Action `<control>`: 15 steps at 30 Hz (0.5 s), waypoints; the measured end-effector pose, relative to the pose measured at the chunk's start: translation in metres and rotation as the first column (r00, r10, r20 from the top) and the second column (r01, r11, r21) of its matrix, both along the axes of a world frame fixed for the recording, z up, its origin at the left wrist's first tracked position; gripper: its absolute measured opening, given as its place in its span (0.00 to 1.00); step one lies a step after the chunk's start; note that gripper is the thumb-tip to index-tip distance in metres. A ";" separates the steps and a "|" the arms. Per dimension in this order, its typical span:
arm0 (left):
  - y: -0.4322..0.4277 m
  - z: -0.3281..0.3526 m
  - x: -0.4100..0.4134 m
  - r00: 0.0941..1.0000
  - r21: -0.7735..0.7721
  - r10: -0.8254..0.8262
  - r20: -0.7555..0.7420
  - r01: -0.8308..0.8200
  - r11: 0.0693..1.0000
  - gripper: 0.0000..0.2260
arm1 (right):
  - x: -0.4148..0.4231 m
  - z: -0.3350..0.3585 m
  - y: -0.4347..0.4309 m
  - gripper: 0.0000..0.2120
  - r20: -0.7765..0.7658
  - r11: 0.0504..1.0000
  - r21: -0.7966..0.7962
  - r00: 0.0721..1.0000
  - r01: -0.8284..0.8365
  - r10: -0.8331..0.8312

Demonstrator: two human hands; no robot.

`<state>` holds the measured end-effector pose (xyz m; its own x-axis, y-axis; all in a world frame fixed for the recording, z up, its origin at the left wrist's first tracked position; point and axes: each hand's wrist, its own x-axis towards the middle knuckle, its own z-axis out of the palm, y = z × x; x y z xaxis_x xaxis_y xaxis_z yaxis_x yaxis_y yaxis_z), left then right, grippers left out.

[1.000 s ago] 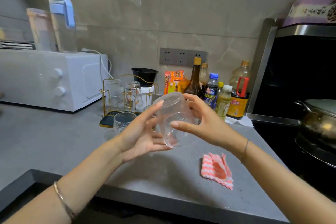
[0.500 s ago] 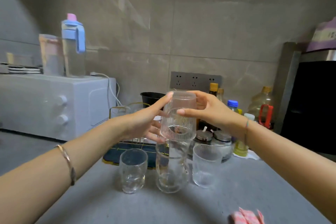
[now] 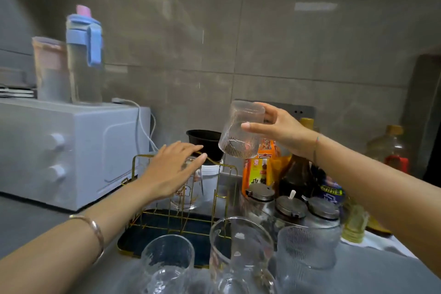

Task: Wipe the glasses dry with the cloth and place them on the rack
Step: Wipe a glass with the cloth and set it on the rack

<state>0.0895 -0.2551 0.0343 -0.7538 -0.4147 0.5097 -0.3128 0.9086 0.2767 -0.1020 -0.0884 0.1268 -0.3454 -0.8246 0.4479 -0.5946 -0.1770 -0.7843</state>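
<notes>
right hand (image 3: 284, 132) grips the ribbed glass (image 3: 241, 136) upside down above the gold rack (image 3: 183, 200), left hand (image 3: 171, 172) flat and open over a racked glass (image 3: 188, 188).

A white microwave (image 3: 71, 150) sits on the grey counter (image 3: 26, 224), far left of the raised grip. On its top stand a blue-lidded water bottle (image 3: 84, 55) and a pale pink jug (image 3: 49, 67). A black bowl (image 3: 206, 144) sits just left of the grip. Below it are an orange packet (image 3: 259, 169), a dark sauce bottle (image 3: 297, 174) and three lidded glass jars (image 3: 290, 212). Grey wall tiles (image 3: 286, 31) fill the background.
</notes>
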 end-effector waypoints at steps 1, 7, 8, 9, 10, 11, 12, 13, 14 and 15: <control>-0.002 -0.003 0.000 1.000 -0.015 -0.008 -0.029 0.008 1.000 0.40 | -0.005 -0.003 -0.006 0.26 0.000 1.000 0.003 1.000 0.007 -0.007; -0.007 -0.013 -0.005 0.992 -0.048 -0.040 -0.122 0.034 0.998 0.37 | -0.027 -0.038 -0.035 0.26 0.063 0.998 0.047 0.997 0.042 -0.045; -0.008 -0.013 -0.006 0.991 -0.051 -0.043 -0.130 0.036 0.998 0.37 | -0.029 -0.044 -0.038 0.25 0.082 0.998 0.054 0.996 0.032 -0.036; -0.010 -0.015 -0.007 0.990 -0.055 -0.044 -0.134 0.037 0.998 0.37 | -0.031 -0.053 -0.042 0.24 0.102 0.998 0.058 0.994 0.026 -0.031; -0.010 -0.014 -0.007 0.989 -0.059 -0.047 -0.138 0.039 0.997 0.37 | -0.033 -0.059 -0.044 0.24 0.113 0.998 0.065 0.993 0.028 -0.035; -0.010 -0.015 -0.007 0.989 -0.062 -0.048 -0.139 0.040 0.997 0.36 | -0.034 -0.066 -0.047 0.25 0.122 0.997 0.071 0.992 0.035 -0.043; -0.010 -0.015 -0.007 0.989 -0.062 -0.048 -0.140 0.040 0.997 0.36 | -0.035 -0.072 -0.049 0.28 0.117 0.996 0.078 0.992 0.041 -0.050; -0.010 -0.015 -0.007 0.989 -0.063 -0.049 -0.140 0.041 0.997 0.36 | -0.036 -0.078 -0.052 0.31 0.103 0.995 0.087 0.993 0.050 -0.059; -0.010 -0.015 -0.007 0.989 -0.062 -0.048 -0.140 0.040 0.997 0.36 | -0.036 -0.084 -0.055 0.35 0.086 0.993 0.107 0.994 0.058 -0.068; -0.009 -0.015 -0.006 0.989 -0.060 -0.047 -0.140 0.039 0.997 0.36 | -0.036 -0.089 -0.057 0.37 0.073 0.990 0.122 0.995 0.064 -0.073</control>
